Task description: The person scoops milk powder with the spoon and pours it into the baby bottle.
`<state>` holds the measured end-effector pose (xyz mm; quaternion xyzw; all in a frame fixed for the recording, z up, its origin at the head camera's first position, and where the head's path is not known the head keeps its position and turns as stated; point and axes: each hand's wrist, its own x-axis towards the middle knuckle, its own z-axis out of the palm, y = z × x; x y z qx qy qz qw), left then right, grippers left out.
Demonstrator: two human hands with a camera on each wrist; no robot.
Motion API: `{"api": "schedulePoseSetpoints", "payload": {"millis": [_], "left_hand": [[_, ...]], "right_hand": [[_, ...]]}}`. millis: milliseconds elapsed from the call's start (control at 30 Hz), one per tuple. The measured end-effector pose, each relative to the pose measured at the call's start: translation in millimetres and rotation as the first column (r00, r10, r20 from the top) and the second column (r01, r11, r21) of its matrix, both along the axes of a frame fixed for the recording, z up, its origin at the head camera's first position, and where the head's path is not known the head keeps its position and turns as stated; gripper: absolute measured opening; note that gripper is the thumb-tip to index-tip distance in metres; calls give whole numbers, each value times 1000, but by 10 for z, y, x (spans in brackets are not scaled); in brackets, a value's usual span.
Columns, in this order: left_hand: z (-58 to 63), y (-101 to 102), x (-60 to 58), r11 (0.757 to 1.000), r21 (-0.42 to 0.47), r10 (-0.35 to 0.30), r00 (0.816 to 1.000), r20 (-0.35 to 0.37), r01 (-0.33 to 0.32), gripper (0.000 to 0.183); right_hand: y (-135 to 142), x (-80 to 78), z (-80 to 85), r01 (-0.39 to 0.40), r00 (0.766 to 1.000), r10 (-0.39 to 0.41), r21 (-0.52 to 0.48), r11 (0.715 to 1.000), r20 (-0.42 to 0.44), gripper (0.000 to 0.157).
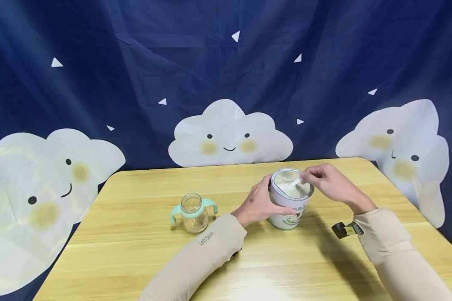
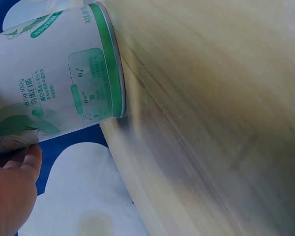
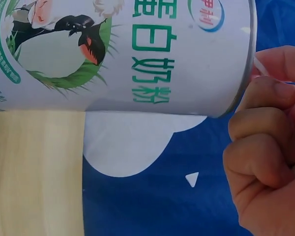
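A white milk powder can [image 1: 286,222] with green print stands upright on the table, its top uncovered and pale powder [image 1: 295,192] inside. My left hand [image 1: 258,202] grips the can's left side, thumb across the front. In the left wrist view, fingers [image 2: 32,160] curl against the can wall [image 2: 54,73]. Over the rim, my right hand [image 1: 329,182] pinches the handle of a white scoop [image 1: 294,183], whose lower end reaches into the can. The right wrist view shows the other fingers [image 3: 258,152] of that hand folded beside the rim; only a sliver of the white handle shows there.
A clear baby bottle [image 1: 196,222] without a lid, with two mint-green handles [image 1: 175,213], stands left of the can near my left forearm. The wooden table [image 1: 147,251] ends at a back edge before a dark blue curtain [image 1: 196,50] with white clouds.
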<state>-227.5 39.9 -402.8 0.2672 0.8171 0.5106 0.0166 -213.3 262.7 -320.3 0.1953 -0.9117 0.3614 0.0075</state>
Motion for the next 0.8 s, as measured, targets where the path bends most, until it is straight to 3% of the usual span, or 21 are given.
{"api": "schedulePoseSetpoints", "payload": {"millis": [300, 567, 800], "left_hand": [[0, 2, 2, 1000, -13, 12, 1000, 6, -12, 106], [-7, 2, 10, 1000, 27, -1, 1000, 16, 0, 104], [-22, 3, 6, 998, 58, -1, 1000, 24, 0, 102]], "right_hand": [[106, -21, -52, 63, 997, -58, -104, 993, 53, 28], [213, -52, -105, 202, 976, -185, -155, 967, 114, 31], [285, -55, -106, 217, 973, -185, -281, 935, 137, 26]]}}
